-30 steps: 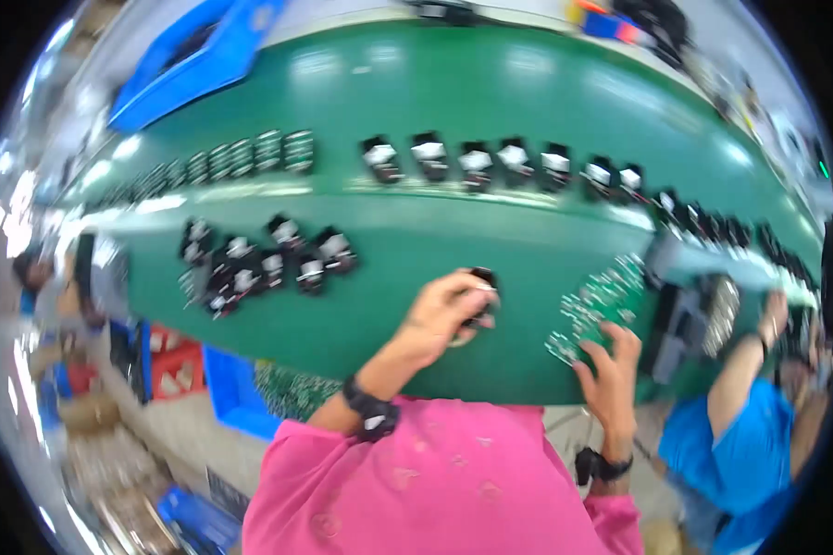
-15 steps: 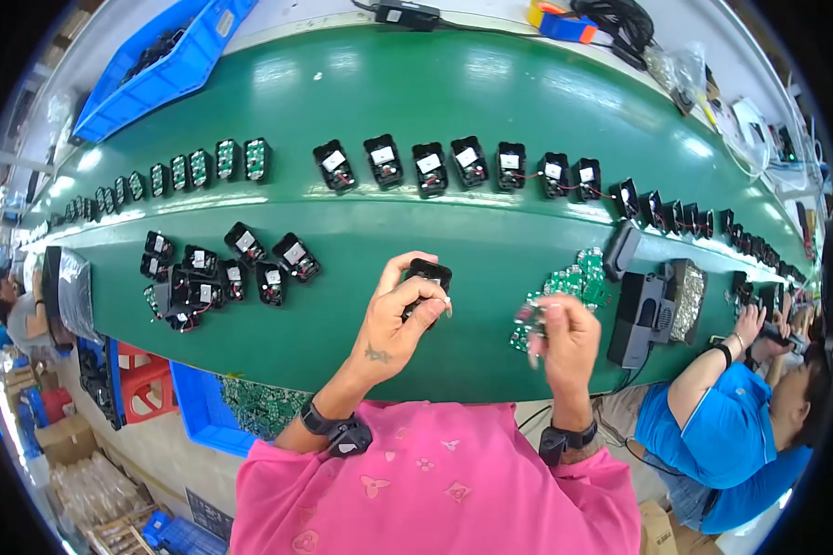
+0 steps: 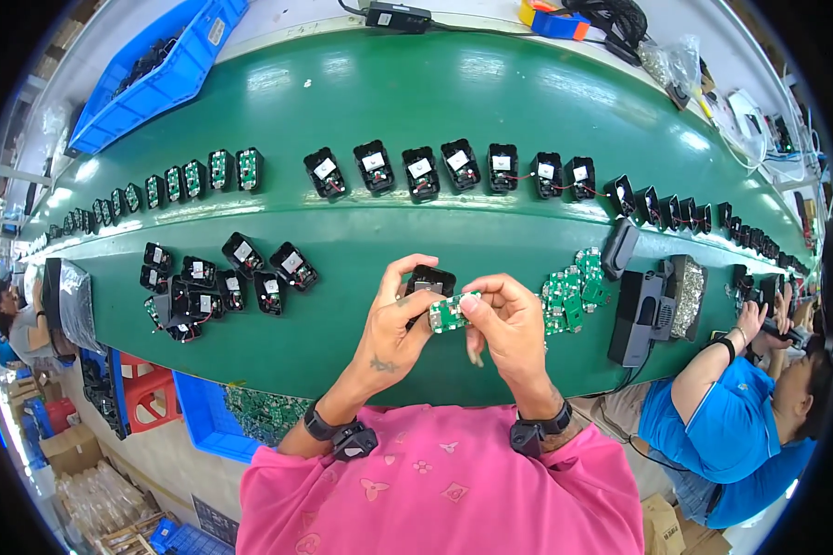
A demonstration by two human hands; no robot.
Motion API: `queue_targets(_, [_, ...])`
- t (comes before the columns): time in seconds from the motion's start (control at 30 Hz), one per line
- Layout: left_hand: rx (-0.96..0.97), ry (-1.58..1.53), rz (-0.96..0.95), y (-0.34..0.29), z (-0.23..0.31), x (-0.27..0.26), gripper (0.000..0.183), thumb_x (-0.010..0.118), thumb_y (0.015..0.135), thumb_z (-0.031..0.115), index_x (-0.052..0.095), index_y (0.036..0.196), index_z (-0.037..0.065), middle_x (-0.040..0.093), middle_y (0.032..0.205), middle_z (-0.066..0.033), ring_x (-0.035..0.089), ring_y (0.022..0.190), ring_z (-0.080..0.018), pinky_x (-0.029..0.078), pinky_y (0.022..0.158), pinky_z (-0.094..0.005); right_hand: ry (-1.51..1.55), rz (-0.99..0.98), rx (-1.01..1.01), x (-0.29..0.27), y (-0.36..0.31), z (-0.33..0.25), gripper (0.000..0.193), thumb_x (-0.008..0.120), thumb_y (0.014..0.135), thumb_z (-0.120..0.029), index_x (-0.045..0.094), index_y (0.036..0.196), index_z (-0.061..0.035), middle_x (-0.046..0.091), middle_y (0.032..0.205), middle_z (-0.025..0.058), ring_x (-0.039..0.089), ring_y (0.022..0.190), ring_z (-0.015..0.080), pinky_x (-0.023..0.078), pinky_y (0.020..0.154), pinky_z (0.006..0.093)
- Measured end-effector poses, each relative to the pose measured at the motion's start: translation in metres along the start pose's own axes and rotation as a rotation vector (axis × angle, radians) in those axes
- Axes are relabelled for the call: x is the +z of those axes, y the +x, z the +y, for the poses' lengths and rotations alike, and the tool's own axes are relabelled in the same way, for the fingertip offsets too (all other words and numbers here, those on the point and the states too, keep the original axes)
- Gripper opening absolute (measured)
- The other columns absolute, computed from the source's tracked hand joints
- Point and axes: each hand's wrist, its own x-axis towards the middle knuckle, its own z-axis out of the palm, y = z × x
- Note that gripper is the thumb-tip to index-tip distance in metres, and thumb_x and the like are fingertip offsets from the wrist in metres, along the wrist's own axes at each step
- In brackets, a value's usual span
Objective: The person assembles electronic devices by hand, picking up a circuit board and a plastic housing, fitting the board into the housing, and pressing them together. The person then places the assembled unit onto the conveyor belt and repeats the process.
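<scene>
My left hand is closed round a small black plastic housing, whose open top shows between the thumb and fingers. A green circuit board is pinched in my right hand, its left end against my left thumb, just in front of the housing. My fingers hide part of both pieces. To the right of my right hand lies a loose pile of green circuit boards. Left of my hands, several black housings with wires and white labels stand grouped together.
Along the back runs a row of black housings, with board-topped ones at left. A dark grey device and a tray of small metal parts stand right, near a co-worker in blue. A blue bin sits below the table edge.
My right hand has moved left from beside the board pile with a circuit board, bringing it up to the housing. My left hand still holds the housing.
</scene>
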Motion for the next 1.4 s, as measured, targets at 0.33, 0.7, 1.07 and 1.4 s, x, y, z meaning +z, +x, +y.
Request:
queue_targets(0.33, [-0.077,-0.215,-0.005,0.003,0.005,0.006,0.039,0.062,0.087,0.002,0.058,0.126,0.001,0.045,0.143,-0.0158,0.056,0.117,-0.0219,0.047,0.097,-0.0344,-0.061,0.025,-0.052,0.0,0.002,0.008,0.023,0.065,0.096,-0.009,0.058,0.114,0.0045,0.066,0.08,0.0067,0.062,0.058,0.0093,0.049,0.049,0.0209])
queue_targets(0.7, [-0.23,-0.446,-0.029,0.006,-0.01,0.002,0.056,0.054,0.092,-0.006,0.043,0.145,0.003,0.049,0.14,-0.0134,0.061,0.112,-0.0174,0.052,0.092,-0.0296,-0.765,0.159,-0.639,0.003,0.009,0.01,0.026,0.076,0.079,-0.005,0.071,0.105,-0.0062,0.056,0.116,0.0128,0.057,0.1,0.0215,0.049,0.08,0.0332])
queue_targets(1.07, [-0.352,-0.607,-0.032,-0.003,-0.02,0.014,0.044,0.053,0.099,0.006,0.043,0.142,0.004,0.053,0.135,-0.0122,0.055,0.121,-0.0202,0.056,0.091,-0.0336,-1.059,0.137,-0.967,0.015,0.012,0.01,0.018,0.078,0.074,-0.002,0.076,0.091,-0.0083,0.064,0.111,0.0097,0.054,0.106,0.0293,0.046,0.087,0.0396])
queue_targets(1.4, [-0.327,-0.617,0.054,0.0,0.0,0.011,0.043,0.052,0.096,0.003,0.047,0.138,0.006,0.053,0.13,-0.0147,0.066,0.098,-0.0182,0.061,0.075,-0.0299,-0.945,0.16,-0.8,0.017,0.011,0.006,0.019,0.078,0.075,-0.004,0.075,0.093,-0.0071,0.065,0.104,0.0063,0.053,0.102,0.0283,0.045,0.084,0.0374])
